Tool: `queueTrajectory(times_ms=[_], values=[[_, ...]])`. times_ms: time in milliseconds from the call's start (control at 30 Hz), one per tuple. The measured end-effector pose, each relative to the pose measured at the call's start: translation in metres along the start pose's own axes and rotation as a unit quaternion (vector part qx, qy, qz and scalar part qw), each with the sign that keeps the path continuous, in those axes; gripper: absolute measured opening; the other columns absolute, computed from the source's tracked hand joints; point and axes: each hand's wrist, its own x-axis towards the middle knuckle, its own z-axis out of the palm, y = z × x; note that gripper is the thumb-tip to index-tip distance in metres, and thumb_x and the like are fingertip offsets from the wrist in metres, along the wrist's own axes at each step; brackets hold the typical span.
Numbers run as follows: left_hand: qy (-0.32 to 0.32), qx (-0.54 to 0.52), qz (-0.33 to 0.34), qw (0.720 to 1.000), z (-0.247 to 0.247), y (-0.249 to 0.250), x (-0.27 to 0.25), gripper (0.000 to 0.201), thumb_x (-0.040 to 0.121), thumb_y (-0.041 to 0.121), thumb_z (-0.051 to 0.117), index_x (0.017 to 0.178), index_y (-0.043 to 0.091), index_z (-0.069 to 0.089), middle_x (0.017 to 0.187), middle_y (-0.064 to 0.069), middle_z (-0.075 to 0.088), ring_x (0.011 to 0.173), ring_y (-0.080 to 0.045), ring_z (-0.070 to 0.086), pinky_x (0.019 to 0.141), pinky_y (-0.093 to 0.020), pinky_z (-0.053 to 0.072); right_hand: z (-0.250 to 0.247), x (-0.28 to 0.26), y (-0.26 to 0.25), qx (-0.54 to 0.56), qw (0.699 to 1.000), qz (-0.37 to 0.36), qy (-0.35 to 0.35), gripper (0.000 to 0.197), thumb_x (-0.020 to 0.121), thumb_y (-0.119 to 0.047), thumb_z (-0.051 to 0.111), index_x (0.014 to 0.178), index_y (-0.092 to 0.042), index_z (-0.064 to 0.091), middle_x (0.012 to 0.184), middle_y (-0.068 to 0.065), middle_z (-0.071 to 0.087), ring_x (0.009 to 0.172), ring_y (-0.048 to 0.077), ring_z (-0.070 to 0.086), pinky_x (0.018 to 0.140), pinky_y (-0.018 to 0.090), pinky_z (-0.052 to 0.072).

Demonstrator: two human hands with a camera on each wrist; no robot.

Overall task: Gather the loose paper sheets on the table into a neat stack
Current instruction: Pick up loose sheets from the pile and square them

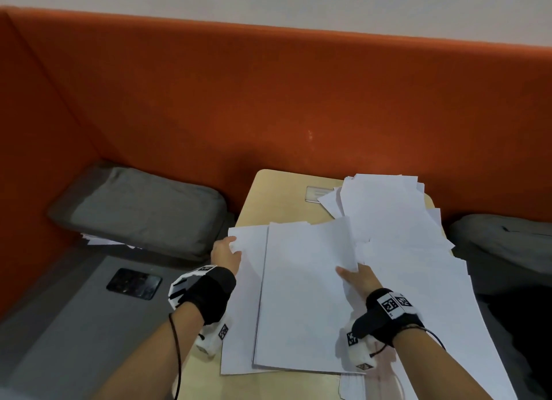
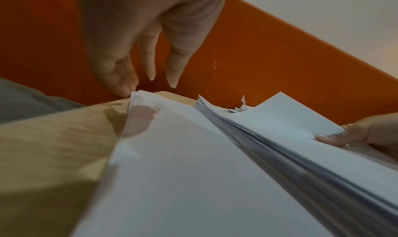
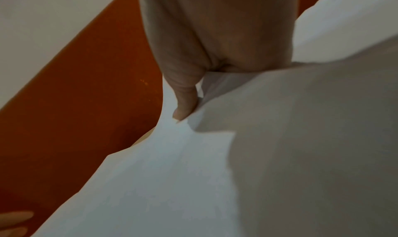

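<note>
Two hands on paper sheets | left hand straight-fingered at corner | right hand pinching

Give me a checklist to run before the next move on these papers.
1. Right hand grips the centre stack of white paper sheets: ok, thumb on top of its right edge.
2. Left hand on the lower white sheets jutting left: ok, fingertips touch their far corner.
3. Stack edges flush: not ok, those lower sheets stick out.
4. All sheets gathered: not ok, a loose white paper pile lies far right on the beige table.
5. Right hand's fingers under the stack: cannot tell, hidden by paper.
</note>
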Motion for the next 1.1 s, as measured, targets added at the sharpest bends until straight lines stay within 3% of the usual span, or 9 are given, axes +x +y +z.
queueTrajectory(times_ms=[133, 367, 533, 600, 700, 833, 933, 1100], values=[[-0.016, 0.051, -0.044, 0.998, 0.011, -0.002, 0.011, 0.04, 0.084, 0.003, 0.057, 0.122, -0.001, 0.05, 0.125, -0.022, 0.054, 0.116, -0.038, 0.049, 0.1, -0.042, 0.043, -0.001, -0.001, 0.002, -0.005, 1.0, -0.001, 0.0, 0.027, 0.089, -0.022, 0.062, 0.106, 0.0, 0.058, 0.099, 0.014, 0.059, 0.092, 0.028, 0.055, 0.08, 0.034, 0.042], [0.004, -0.022, -0.057, 0.998, 0.01, 0.005, 0.012, 0.046, 0.083, -0.004, 0.056, 0.127, -0.01, 0.043, 0.123, -0.026, 0.057, 0.115, -0.037, 0.054, 0.097, -0.039, 0.045, 0.0, 0.001, 0.005, 0.005, 1.0, 0.001, 0.012, 0.026, 0.088, -0.021, 0.063, 0.105, -0.001, 0.06, 0.099, 0.014, 0.059, 0.091, 0.027, 0.055, 0.08, 0.033, 0.041], [-0.008, 0.031, 0.001, 0.999, 0.011, 0.006, 0.004, 0.035, 0.087, -0.002, 0.052, 0.122, 0.0, 0.055, 0.12, -0.02, 0.06, 0.11, -0.036, 0.056, 0.094, -0.04, 0.047, 0.001, 0.002, 0.007, 0.008, 1.0, 0.004, 0.013, 0.032, 0.088, -0.023, 0.063, 0.11, 0.0, 0.06, 0.1, 0.014, 0.06, 0.094, 0.028, 0.056, 0.082, 0.033, 0.042], [-0.022, 0.063, 0.025, 0.997, 0.012, 0.007, -0.001, 0.03, 0.088, 0.002, 0.051, 0.117, 0.001, 0.059, 0.117, -0.019, 0.062, 0.108, -0.036, 0.057, 0.092, -0.04, 0.048, 0.001, 0.002, 0.007, 0.016, 1.0, 0.004, 0.015, 0.027, 0.088, -0.022, 0.064, 0.106, -0.003, 0.059, 0.099, 0.014, 0.06, 0.092, 0.028, 0.056, 0.08, 0.033, 0.041], [-0.034, 0.115, 0.06, 0.991, 0.013, 0.01, -0.006, 0.032, 0.091, 0.006, 0.049, 0.122, 0.005, 0.057, 0.121, -0.017, 0.06, 0.111, -0.036, 0.055, 0.093, -0.039, 0.047, 0.001, 0.002, 0.008, 0.023, 1.0, 0.001, 0.015, 0.022, 0.088, -0.021, 0.064, 0.101, -0.004, 0.058, 0.097, 0.014, 0.059, 0.09, 0.027, 0.054, 0.08, 0.033, 0.041], [-0.06, 0.159, 0.093, 0.981, 0.019, 0.01, -0.008, 0.041, 0.091, 0.009, 0.049, 0.132, 0.007, 0.048, 0.137, -0.017, 0.045, 0.127, -0.032, 0.041, 0.101, -0.035, 0.038, 0.001, 0.002, 0.008, 0.021, 1.0, 0.0, 0.014, 0.032, 0.088, -0.021, 0.064, 0.111, 0.001, 0.06, 0.1, 0.015, 0.06, 0.092, 0.028, 0.056, 0.082, 0.034, 0.043], [-0.057, 0.212, 0.041, 0.975, 0.02, 0.008, -0.007, 0.041, 0.092, 0.015, 0.048, 0.134, 0.013, 0.046, 0.146, -0.018, 0.028, 0.136, -0.034, 0.023, 0.105, -0.039, 0.033, 0.001, 0.001, 0.008, 0.022, 1.0, -0.003, 0.016, 0.032, 0.089, -0.02, 0.063, 0.112, 0.003, 0.06, 0.099, 0.014, 0.059, 0.091, 0.027, 0.055, 0.08, 0.032, 0.041], [-0.061, 0.243, 0.03, 0.968, 0.018, 0.008, -0.002, 0.03, 0.092, 0.016, 0.049, 0.12, 0.007, 0.054, 0.129, -0.019, 0.047, 0.121, -0.035, 0.04, 0.098, -0.038, 0.036, 0.0, 0.0, 0.007, 0.023, 1.0, -0.005, 0.013, 0.033, 0.089, -0.02, 0.062, 0.114, 0.003, 0.059, 0.099, 0.013, 0.059, 0.091, 0.026, 0.054, 0.079, 0.031, 0.039]])
